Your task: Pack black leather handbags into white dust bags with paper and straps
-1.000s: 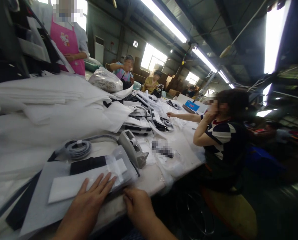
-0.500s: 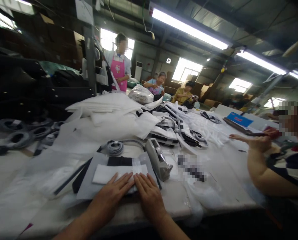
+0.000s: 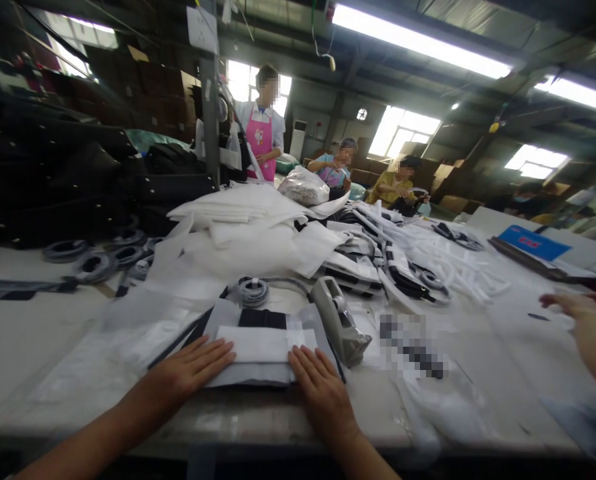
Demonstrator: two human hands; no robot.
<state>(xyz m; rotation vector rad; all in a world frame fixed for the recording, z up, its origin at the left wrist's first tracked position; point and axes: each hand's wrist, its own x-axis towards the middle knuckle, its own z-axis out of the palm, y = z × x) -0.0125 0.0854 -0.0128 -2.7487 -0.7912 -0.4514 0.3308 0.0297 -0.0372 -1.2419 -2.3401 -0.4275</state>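
Observation:
My left hand [image 3: 188, 371] lies flat, fingers spread, on the left end of a clear plastic packet [image 3: 263, 347] that holds a white folded sheet and a black part. My right hand [image 3: 321, 390] rests flat on the packet's right end, fingers out. The packet sits near the front edge of a long white table [image 3: 53, 333]. Just behind it lies a coiled grey cable [image 3: 253, 291]. A grey tape dispenser [image 3: 339, 320] stands right of the packet, close to my right hand.
White foam sheets [image 3: 238, 213] are piled behind. Black and white cables and packets [image 3: 393, 267] spread across the middle. Coiled cables [image 3: 95, 263] lie at left. A co-worker's hand [image 3: 578, 313] reaches in at right. Other people work at the far end.
The view has swung left and steadied. My hands, side by side on the packet half a second ago, have slid apart to its two ends.

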